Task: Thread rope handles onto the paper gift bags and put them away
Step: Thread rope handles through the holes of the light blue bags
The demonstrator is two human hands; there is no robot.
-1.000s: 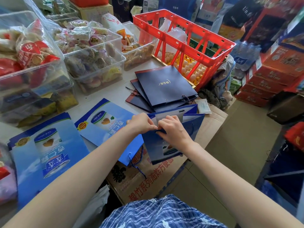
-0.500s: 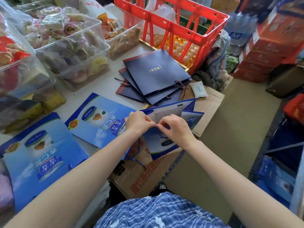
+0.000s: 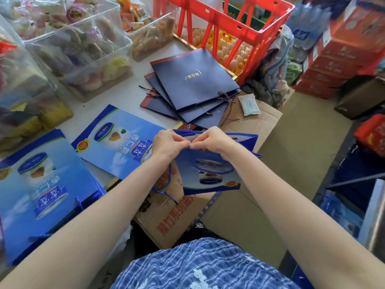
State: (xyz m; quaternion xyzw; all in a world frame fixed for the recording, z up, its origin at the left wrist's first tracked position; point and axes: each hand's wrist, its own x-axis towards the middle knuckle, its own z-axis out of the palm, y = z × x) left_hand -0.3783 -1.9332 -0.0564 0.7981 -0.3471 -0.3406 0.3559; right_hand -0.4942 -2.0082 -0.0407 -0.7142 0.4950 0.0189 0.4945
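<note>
A light blue paper gift bag (image 3: 210,174) is held open over a cardboard box. My left hand (image 3: 168,144) and my right hand (image 3: 214,140) meet at the near top edge of the bag, fingertips pinching there. A blue rope handle (image 3: 164,184) hangs in a loop below my left wrist. Two more light blue bags lie flat on the table, one (image 3: 116,140) left of my hands and one (image 3: 39,190) at the near left. A fanned stack of dark navy bags (image 3: 193,84) with twisted cords lies farther back.
Clear plastic bins of wrapped snacks (image 3: 68,44) fill the table's back left. A red crate (image 3: 227,24) stands over egg trays at the back. The cardboard box (image 3: 239,209) sits below my hands. Red cartons (image 3: 337,59) are stacked at the right beside the floor.
The view has tipped down and closer. My hands stay together at the bag's top edge, and the bag has tilted so its printed front faces me more.
</note>
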